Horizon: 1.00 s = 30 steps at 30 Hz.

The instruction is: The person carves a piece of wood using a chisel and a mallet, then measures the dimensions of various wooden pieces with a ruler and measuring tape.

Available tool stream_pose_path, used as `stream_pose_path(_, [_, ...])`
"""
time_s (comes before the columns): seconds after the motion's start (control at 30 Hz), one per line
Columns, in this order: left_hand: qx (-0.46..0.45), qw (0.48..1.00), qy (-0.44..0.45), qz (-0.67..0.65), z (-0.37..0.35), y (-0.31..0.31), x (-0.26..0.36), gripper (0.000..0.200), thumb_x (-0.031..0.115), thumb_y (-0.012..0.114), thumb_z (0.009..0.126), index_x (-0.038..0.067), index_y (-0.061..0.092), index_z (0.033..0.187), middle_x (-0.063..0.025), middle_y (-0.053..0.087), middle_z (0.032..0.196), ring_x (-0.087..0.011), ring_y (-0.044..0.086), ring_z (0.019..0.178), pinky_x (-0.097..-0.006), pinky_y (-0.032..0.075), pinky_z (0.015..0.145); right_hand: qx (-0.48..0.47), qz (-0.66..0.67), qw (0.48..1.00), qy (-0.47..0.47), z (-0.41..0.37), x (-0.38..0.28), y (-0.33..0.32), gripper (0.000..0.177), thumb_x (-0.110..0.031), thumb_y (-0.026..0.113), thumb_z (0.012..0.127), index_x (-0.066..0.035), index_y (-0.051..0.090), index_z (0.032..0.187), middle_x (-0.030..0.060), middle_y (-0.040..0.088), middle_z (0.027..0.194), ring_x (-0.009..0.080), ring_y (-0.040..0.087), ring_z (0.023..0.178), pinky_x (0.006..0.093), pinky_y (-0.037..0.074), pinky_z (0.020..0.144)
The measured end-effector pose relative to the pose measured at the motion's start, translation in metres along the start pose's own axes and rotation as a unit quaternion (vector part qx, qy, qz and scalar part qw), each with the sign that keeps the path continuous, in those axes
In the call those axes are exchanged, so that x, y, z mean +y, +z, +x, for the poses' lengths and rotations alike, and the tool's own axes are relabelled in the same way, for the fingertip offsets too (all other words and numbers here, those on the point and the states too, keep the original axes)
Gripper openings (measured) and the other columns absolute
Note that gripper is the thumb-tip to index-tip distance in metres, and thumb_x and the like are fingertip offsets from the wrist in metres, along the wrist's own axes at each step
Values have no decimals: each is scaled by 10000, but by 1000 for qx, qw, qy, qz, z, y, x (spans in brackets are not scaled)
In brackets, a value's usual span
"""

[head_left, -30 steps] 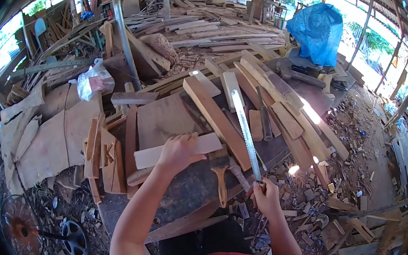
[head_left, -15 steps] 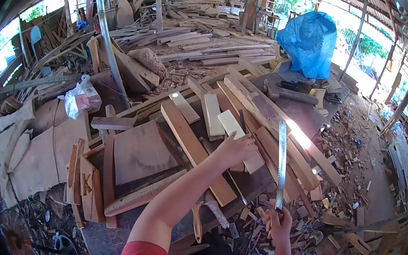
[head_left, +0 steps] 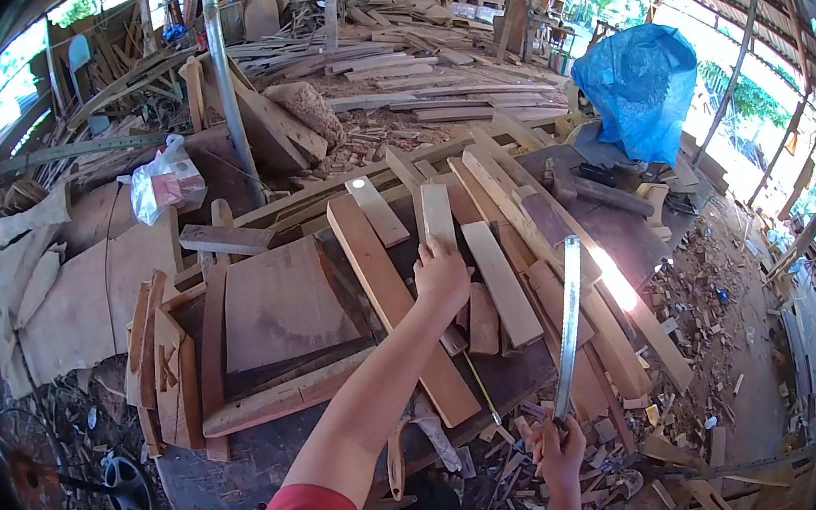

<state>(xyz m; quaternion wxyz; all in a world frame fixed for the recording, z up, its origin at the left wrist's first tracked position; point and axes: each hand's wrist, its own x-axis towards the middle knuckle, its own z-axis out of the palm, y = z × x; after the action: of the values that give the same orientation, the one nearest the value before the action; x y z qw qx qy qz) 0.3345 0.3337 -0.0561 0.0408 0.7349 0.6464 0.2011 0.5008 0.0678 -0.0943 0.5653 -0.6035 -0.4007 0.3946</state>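
My left hand (head_left: pixel 443 276) grips the near end of a pale wooden block (head_left: pixel 438 213) on the workbench, its fingers closed over it. Just right of that hand lies another pale block (head_left: pixel 502 285), apart from it. Low at the right, my right hand (head_left: pixel 557 452) is closed around the dark lower end of a long shiny metal strip (head_left: pixel 569 322), which looks like a steel ruler. The strip points up and away beside the stacked timbers. A wide brown board (head_left: pixel 399 311) lies left of my left hand, partly under my forearm.
Long timbers (head_left: pixel 604 338) lie along the bench's right side. A wooden frame (head_left: pixel 293 394) and a wooden-handled tool (head_left: pixel 396 463) are at the left and near edge. A thin yellow strip (head_left: pixel 484 392) hangs at the front. Blue plastic (head_left: pixel 639 93) covers something at the back right.
My left hand has let go of the pale block on the right, which now lies on the bench. It has moved left onto another pale block. My right hand still holds the ruler.
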Motion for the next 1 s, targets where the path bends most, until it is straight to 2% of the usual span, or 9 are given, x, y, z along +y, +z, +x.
stream_pose_path(0.17, [-4,1000,-7,24,-5,-3,-2,616,371,596,804,-49,422,1221,-252,347,1315,-389,418,1177,-435,461,858,-13,-62,998,8,-7,-3,-8,222,-68,441,912,34,496,1101,90,559,619,73,425,395,205,329,377])
stream_pose_path(0.27, [-64,997,-22,31,-6,-19,-4,587,379,604,799,-57,467,1168,-246,508,1156,-348,564,1009,-403,503,765,-19,-62,998,-1,-12,-4,-10,224,-58,428,913,36,492,1106,90,560,624,73,433,404,206,335,383])
stream_pose_path(0.33, [-22,996,-42,-76,-5,-12,-10,530,377,610,796,-70,520,1066,-219,613,932,-318,637,821,-395,520,674,-16,-60,998,-4,-15,-2,-9,224,-59,427,914,36,493,1106,90,562,624,73,437,406,206,334,385])
stream_pose_path(0.43, [17,992,-73,-106,-6,-9,-13,504,381,622,783,-81,547,969,-195,628,798,-309,646,754,-396,521,630,-18,-68,997,-2,-19,-4,-9,227,-60,429,916,37,496,1110,90,565,624,74,445,410,206,333,390])
stream_pose_path(0.57, [3,995,-64,-74,-3,-5,-13,499,160,570,806,-217,419,1096,-236,618,883,-303,654,757,-372,535,629,-41,-93,995,-21,-20,-2,-10,237,-67,443,916,36,500,1121,90,572,627,73,453,414,206,331,396])
stream_pose_path(0.87, [-7,989,-66,-136,-7,-47,-11,249,178,613,740,-31,623,875,-217,633,880,-317,649,784,-385,532,646,-29,-94,995,-28,-19,3,-16,230,-73,450,915,25,508,1115,85,578,635,72,452,411,202,334,393])
stream_pose_path(0.93, [20,941,-106,-320,2,-57,-18,282,232,606,755,-14,643,888,-180,643,855,-280,656,769,-391,521,611,-26,-96,995,-23,-20,0,-16,220,-69,449,914,24,510,1104,86,576,632,70,446,410,202,334,391])
stream_pose_path(0.97, [17,942,-105,-319,5,-62,-23,282,232,606,755,-14,643,888,-180,643,855,-280,656,769,-391,521,611,-21,-98,995,-20,-21,-2,-16,210,-64,448,912,22,513,1092,87,574,629,68,440,408,203,334,389])
stream_pose_path(1.0, [1,873,-170,-457,9,-68,-29,304,231,573,783,-8,629,962,-153,644,856,-271,656,761,-381,508,613,-19,-97,995,-19,-22,-2,-17,210,-64,448,912,22,513,1092,87,574,629,68,440,408,203,334,389])
